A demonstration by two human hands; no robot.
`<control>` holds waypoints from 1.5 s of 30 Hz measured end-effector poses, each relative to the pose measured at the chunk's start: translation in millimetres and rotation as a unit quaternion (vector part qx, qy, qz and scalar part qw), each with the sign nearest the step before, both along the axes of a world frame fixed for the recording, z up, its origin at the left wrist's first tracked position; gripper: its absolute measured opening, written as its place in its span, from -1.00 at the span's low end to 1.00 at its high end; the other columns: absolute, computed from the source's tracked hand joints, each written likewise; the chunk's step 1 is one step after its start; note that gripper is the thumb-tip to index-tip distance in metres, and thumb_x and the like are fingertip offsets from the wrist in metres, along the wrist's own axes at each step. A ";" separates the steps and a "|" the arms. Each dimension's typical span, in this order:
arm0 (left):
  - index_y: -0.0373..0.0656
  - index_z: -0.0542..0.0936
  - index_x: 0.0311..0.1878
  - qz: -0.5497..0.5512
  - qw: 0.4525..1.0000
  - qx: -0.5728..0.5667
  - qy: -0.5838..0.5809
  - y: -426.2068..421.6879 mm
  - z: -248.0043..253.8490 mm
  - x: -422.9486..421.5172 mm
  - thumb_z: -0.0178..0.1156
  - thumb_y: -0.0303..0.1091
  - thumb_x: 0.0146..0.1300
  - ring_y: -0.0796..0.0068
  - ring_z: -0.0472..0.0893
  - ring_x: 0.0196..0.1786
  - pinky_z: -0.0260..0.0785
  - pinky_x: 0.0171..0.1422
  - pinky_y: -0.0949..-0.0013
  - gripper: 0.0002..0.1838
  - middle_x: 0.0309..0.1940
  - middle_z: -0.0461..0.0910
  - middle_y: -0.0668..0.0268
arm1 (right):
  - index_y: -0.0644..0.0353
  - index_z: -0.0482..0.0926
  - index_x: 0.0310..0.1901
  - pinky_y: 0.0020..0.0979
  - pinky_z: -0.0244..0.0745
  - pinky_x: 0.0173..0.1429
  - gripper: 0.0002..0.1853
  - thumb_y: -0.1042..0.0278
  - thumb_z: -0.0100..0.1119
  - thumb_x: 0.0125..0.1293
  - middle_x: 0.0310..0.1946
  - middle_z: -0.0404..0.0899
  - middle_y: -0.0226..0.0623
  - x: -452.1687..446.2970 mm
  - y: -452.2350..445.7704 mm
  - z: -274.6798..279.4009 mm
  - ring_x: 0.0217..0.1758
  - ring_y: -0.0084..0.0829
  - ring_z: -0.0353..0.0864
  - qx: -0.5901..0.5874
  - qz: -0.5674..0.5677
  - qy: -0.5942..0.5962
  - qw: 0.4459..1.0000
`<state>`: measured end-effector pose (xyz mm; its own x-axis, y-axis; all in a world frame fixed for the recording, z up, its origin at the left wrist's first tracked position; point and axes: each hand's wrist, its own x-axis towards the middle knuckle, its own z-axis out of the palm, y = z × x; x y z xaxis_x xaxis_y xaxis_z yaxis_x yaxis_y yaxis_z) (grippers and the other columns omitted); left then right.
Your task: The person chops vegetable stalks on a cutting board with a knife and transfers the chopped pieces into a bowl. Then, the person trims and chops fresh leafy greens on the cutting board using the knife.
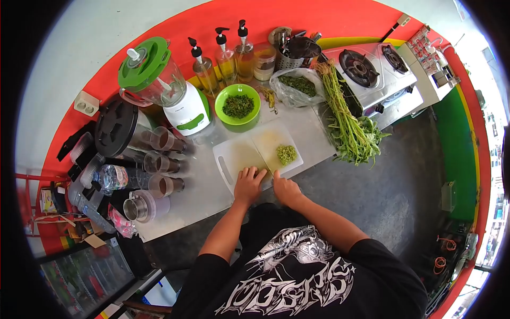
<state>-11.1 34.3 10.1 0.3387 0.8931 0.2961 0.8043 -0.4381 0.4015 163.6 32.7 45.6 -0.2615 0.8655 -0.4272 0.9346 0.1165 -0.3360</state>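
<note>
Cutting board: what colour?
The cutting board is white, looking slightly yellowish toward its middle; the head view, the only one, shows it.

Centre: one left hand (pixel 248 186), one right hand (pixel 287 190), one cutting board (pixel 236 154), one chopped green pile (pixel 286 154) are counted | Upper centre: three pump bottles (pixel 205 74), one green bowl (pixel 239 123) are seen | Left: three brown-filled cups (pixel 169 140) are tallied | Upper left: one blender (pixel 187 110) is noted | Upper right: two burners (pixel 358 68) are recorded

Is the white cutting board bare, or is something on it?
Not bare: the white cutting board carries a small heap of chopped green pieces toward its right end.
</note>
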 end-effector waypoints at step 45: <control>-0.03 0.67 -0.07 0.008 0.999 0.039 -0.037 0.5 -2.2 1.3 0.28 -0.46 0.09 0.22 0.50 -0.12 0.37 -0.03 0.17 -0.71 -0.22 0.50 0.32 | 0.47 0.27 0.13 -0.07 0.69 -0.21 -0.57 0.45 0.10 0.30 -0.35 0.70 0.15 -3.5 4.3 13.0 -0.26 0.07 0.77 -0.012 0.062 -0.005 0.998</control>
<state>-9.9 34.8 7.9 0.2996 0.8715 0.3883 0.7800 -0.4581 0.4263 160.1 37.0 58.7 -0.3621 0.8160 -0.4506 0.9165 0.2236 -0.3318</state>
